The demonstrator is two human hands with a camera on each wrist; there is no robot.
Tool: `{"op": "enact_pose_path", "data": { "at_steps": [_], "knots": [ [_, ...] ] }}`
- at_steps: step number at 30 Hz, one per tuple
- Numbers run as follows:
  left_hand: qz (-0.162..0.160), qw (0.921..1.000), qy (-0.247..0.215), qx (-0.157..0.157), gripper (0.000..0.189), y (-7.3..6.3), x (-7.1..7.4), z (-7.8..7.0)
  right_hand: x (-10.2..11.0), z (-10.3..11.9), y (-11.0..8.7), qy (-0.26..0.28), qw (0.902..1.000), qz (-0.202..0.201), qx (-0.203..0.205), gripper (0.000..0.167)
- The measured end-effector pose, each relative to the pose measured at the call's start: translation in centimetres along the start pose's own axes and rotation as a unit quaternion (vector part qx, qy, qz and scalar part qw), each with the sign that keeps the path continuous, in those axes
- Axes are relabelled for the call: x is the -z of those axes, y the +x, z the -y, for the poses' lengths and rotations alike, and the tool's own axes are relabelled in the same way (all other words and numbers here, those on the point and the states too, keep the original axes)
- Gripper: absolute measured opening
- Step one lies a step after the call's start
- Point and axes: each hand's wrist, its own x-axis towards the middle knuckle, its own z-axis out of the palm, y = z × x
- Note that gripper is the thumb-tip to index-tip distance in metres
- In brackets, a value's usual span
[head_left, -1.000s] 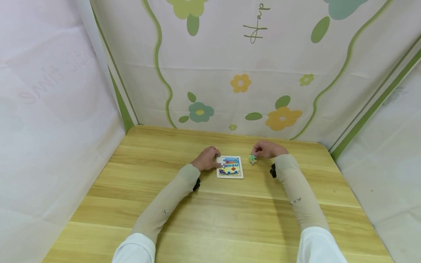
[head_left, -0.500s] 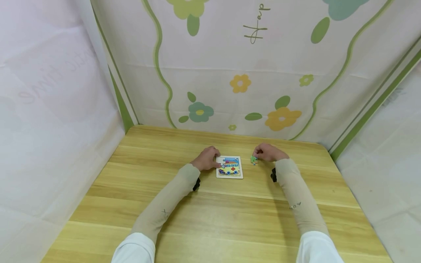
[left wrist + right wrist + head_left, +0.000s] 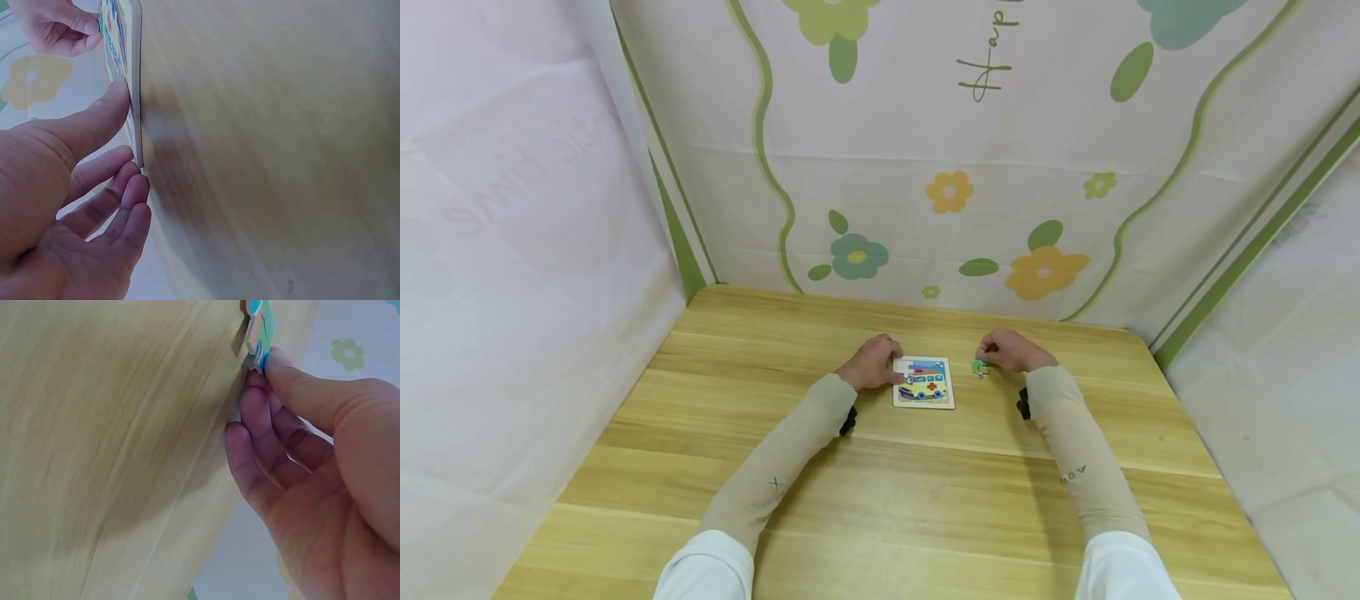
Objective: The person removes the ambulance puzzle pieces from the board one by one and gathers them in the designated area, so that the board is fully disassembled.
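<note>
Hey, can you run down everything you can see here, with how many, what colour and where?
Framed puzzle: one, white border with multicoloured ambulance picture, by the left hand
Puzzle piece: one as far as I can tell, mostly green with some blue, in the right fingertips
Table: one, yellowish wood, under both hands
Back cloth: one, white with green, orange and teal print, behind the table
Side cloths: two, whitish, left and right of the table
Wrist devices: two, black, one at each wrist
Sleeves: two, beige below white, one on each arm
Left hand: one, bare, thumb on the puzzle's left side
Right hand: one, bare, pinching the piece
</note>
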Motion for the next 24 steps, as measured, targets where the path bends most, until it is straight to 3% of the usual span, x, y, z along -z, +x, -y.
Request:
{"op": "enact_pose_path", "data": {
  "at_steps": [9, 24],
  "knots": [
    [0.004, 1.0, -0.003, 0.0, 0.046, 0.0, 0.0, 0.1, -0.1, 0.9, -0.5, -0.002, 0.9999, -0.016, 0.004, 0.012],
    [0.003, 1.0, -0.003, 0.002, 0.044, -0.2, 0.2, -0.3, -2.5, 5.3, 0.9, -0.02, 0.9965, -0.018, 0.079, 0.026]
  ]
}}
